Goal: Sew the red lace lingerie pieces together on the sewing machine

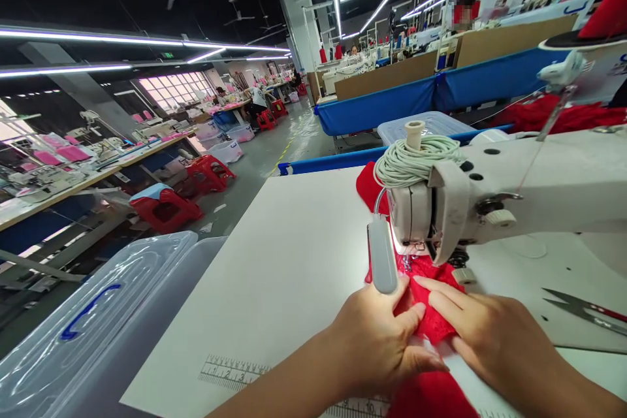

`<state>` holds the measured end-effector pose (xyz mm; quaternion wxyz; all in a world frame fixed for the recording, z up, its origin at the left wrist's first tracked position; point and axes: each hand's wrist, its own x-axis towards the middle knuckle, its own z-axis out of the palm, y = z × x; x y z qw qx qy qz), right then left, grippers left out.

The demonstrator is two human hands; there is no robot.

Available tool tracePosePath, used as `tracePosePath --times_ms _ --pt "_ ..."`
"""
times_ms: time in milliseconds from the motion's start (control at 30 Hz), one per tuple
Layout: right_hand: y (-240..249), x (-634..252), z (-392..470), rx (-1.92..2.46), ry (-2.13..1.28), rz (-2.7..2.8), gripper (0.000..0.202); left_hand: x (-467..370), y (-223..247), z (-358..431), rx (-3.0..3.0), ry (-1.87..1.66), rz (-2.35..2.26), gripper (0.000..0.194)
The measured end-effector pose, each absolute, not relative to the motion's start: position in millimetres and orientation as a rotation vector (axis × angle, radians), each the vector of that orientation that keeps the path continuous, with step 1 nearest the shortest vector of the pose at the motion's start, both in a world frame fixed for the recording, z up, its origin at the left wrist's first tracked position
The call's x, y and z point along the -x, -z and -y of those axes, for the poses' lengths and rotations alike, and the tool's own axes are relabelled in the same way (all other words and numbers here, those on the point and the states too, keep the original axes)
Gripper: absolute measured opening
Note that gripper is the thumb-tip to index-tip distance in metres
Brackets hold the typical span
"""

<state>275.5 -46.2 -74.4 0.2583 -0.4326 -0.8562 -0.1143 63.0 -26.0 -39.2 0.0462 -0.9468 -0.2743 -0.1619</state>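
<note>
White tabletop (294, 235) carries sewing mach. (563, 170); red fabric (434, 321) lies under mach. head (410, 214), L hand (375, 333) & R hand (502, 333) on it from either side, prob. to keep it flat. Each hand, pinching or just pressing: can't tell. Scissors (582, 308) right of R hand, prob. for reach. Needle hard to make out; lower red cloth (431, 398) cut off.

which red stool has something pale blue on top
The red stool closest to the camera, beyond the lidded box: a pale blue patch tops its seat; the stools behind show only red.
</note>
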Motion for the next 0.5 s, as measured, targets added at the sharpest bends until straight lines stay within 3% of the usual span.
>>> tracePosePath --times_ms 233,500 --pt "73.2 -274.6 47.7 1.148 0.417 2.336 0.038 -69.2 46.8 26.6 2.767 0.765 0.790 0.087" --pt "71.7 -274.1 47.5 1.134 0.378 2.320 0.044 -64.7 45.3 29.6 2.835 0.547 0.831 0.091"
